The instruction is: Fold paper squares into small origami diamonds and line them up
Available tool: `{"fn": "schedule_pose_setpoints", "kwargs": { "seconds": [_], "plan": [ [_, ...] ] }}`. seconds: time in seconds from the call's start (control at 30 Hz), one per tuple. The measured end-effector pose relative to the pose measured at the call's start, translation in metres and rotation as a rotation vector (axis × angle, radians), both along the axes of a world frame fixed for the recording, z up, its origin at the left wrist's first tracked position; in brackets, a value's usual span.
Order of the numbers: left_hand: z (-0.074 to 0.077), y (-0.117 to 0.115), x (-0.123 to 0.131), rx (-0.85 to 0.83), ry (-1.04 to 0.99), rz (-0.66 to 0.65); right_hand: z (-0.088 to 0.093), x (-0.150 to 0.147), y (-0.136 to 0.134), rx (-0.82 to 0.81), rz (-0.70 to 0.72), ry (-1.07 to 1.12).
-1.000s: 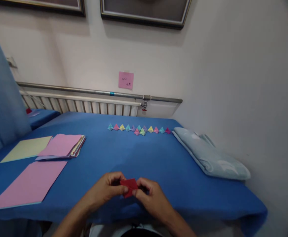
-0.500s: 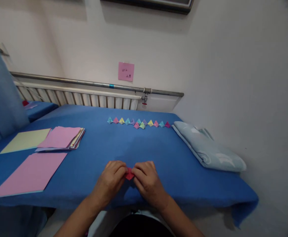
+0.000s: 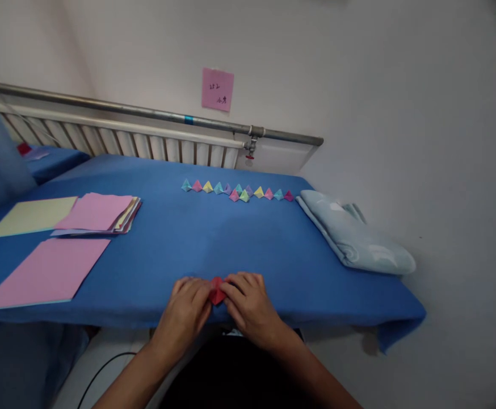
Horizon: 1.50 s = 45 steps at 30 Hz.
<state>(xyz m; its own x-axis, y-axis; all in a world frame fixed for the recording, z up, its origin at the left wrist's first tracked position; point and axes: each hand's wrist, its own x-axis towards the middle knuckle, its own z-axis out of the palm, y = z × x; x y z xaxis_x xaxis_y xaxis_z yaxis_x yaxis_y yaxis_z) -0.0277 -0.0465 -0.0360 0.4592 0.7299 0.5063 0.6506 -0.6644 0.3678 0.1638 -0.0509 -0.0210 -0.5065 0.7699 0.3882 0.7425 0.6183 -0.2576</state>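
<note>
Between my two hands is a small red folded paper piece (image 3: pixel 217 291), close to the front edge of the blue-covered table (image 3: pixel 154 272). My left hand (image 3: pixel 188 309) pinches its left side and my right hand (image 3: pixel 248 304) grips its right side. The fingers hide both ends, so only the pointed middle shows. Farther back runs a row of small folded paper shapes (image 3: pixel 207 187) in teal, pink, yellow, purple and green, a few set slightly forward of the others.
On the left lie a stack of coloured paper (image 3: pixel 97 211), a yellow sheet (image 3: pixel 29 216) and large pink sheets (image 3: pixel 47 270). A folded light-blue blanket (image 3: pixel 354 236) rests at the right. Behind the table are a radiator (image 3: pixel 124 142) and a pipe (image 3: pixel 146 113); a pink note (image 3: pixel 217 89) hangs above.
The view has tilted downward, so the table and wall appear higher. Both hands still hold the red paper, and a little more of it shows between the fingers.
</note>
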Motion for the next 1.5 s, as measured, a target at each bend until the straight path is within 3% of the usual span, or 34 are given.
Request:
{"fn": "schedule_pose_setpoints", "kwargs": {
  "seconds": [0.3,0.73,1.07,1.5],
  "plan": [
    [-0.001,0.002,-0.003,0.054,-0.022,0.008,-0.004,-0.003,-0.002,-0.003,-0.034,0.075],
    [0.002,0.008,-0.01,-0.032,-0.028,-0.035,0.001,-0.009,-0.004,-0.118,-0.164,0.111],
    [-0.001,0.022,-0.007,-0.176,0.001,0.052,0.002,-0.016,-0.001,-0.187,-0.33,0.233],
    [0.001,0.03,-0.002,-0.174,0.057,0.146,-0.003,-0.019,0.005,-0.115,-0.375,0.179]
  ]
}}
